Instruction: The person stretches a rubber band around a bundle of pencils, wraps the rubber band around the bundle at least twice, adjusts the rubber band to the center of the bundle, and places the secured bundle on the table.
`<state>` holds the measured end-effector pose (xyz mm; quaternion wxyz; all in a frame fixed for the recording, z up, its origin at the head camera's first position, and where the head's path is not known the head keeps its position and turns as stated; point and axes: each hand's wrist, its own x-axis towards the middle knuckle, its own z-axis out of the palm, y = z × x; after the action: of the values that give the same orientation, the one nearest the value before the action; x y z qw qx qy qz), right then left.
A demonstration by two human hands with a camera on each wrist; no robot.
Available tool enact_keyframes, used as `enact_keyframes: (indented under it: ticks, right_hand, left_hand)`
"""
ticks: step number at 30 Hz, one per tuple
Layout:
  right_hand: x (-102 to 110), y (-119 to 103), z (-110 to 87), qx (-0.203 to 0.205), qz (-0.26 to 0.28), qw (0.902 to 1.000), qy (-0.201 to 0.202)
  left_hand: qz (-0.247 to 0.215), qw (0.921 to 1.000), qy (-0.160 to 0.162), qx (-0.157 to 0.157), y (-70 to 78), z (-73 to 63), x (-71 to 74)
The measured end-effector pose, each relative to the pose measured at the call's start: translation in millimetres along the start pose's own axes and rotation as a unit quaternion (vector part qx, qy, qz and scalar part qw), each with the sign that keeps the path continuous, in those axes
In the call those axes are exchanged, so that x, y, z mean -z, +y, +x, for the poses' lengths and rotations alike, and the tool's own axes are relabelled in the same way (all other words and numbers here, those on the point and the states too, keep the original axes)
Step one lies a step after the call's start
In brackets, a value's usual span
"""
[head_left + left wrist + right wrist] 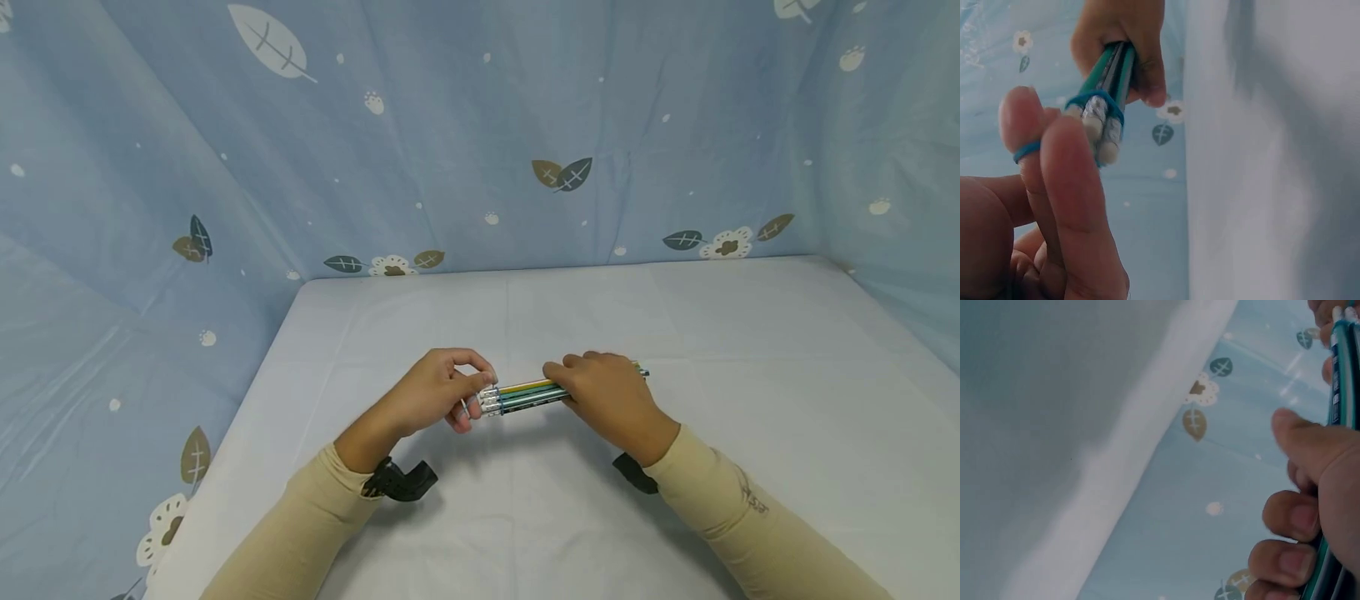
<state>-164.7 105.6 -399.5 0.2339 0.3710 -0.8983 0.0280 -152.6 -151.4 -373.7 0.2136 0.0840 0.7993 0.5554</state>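
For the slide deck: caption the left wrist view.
Right hand grips banded pencils; left hand hooks a blue band.

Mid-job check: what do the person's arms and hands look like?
A long beige fabric left sleeve and matching right sleeve end near the hands; the right one carries a small dark marking. A curved black attachment shows beside the left cuff, a second black attachment beside the right. The left hand and right hand wear no gloves.
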Motion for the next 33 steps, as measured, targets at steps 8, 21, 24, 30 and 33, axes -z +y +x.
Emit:
enact_keyframes:
  ticks: [8, 21, 24, 30, 33]
  right_hand:
    - [0, -11, -1.4, -0.039, -0.025, 0.9989, -0.010]
    - [-5, -24, -5.0, -0.070, -0.044, 0.9965, 0.015]
    - [-5, -24, -4.4, -0.079, -0.041, 0.9959, 0.016]
    - [-3, -19, -3.0, -0.089, -0.035, 0.9954, 0.008]
    - [-3, -16, -2.5, -0.098, -0.028, 0.9947, -0.002]
  left_hand:
    - [0.006, 0.9998, 0.017, 0.005, -2.1, 1.7, -2.4]
    - [0.003, 0.9967, 0.076, -0.028, -3.0, 0.7, -14.7]
    - [0.004, 0.9952, 0.090, -0.038, -2.2, 0.4, -16.8]
    - [-0.004, 0.9952, 0.090, -0.037, 1.9, -0.2, -19.3]
    - [-0.017, 0.9953, 0.089, -0.032, 3.8, -0.9, -21.0]
